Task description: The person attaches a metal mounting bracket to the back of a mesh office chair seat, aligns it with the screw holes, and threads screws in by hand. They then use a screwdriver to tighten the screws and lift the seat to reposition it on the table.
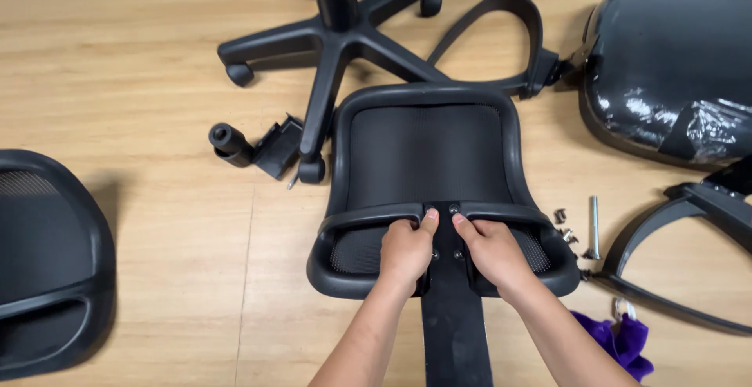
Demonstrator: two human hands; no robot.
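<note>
Mesh backrest [427, 152] flat on floor [157, 81], long axis running away from person. Left hand [406, 250] and right hand [492, 250], both clenched, grip its bracket [448, 262] at near edge, 2 thumbs pressing; equally near

Wooden floor [141, 81] carries mesh backrest [427, 152]; wheeled base [337, 42]; bolts [594, 226].

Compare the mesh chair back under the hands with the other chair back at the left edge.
The centre mesh back lies fully in view, and the left hand and right hand press on its lower bar. The left-edge back is cut off by the frame and untouched. Both are black, mesh-panelled, and lie on the wooden floor.
</note>
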